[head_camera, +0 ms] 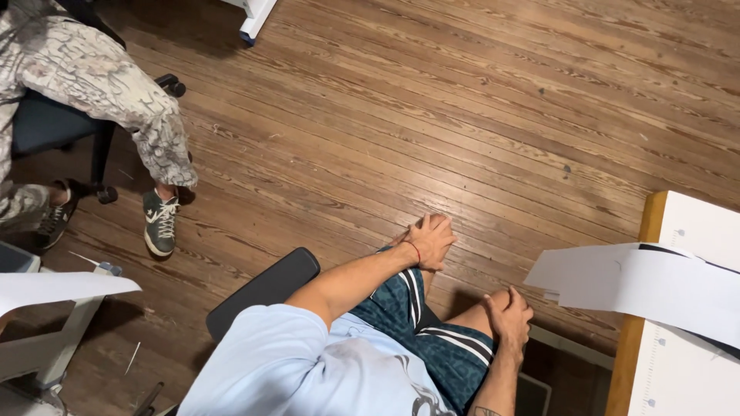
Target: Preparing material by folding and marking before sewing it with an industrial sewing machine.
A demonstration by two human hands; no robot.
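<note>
Seated, the person rests the left hand [432, 240] on one knee, fingers pressed together; the right hand [509, 314] cups the other knee, fingers curled, near white paper sheets [640, 285] on the worktop [697, 223].

— Bright or dim? 
— Evenly lit, warm, indoor. Strongest sheen on the wooden floor [462, 115] above and just beyond the left hand [430, 240], pale streaks running along the boards.
— Shadows?
— Soft ones. Dark patch under the right hand [509, 317] and knee, another beneath the office chair [54, 127] far off to the left of both hands. Top corner beyond that chair dim.
— Glare?
— Near blown-out white on the paper sheets [632, 281] right of the right hand; little detail left there.
— Sharpness?
— Crisp around both hands, wood grain clear. Slight softness at the near edge, on the light blue shirt [285, 370]. Wide-angle stretch toward the corners; boards fanning outward.
</note>
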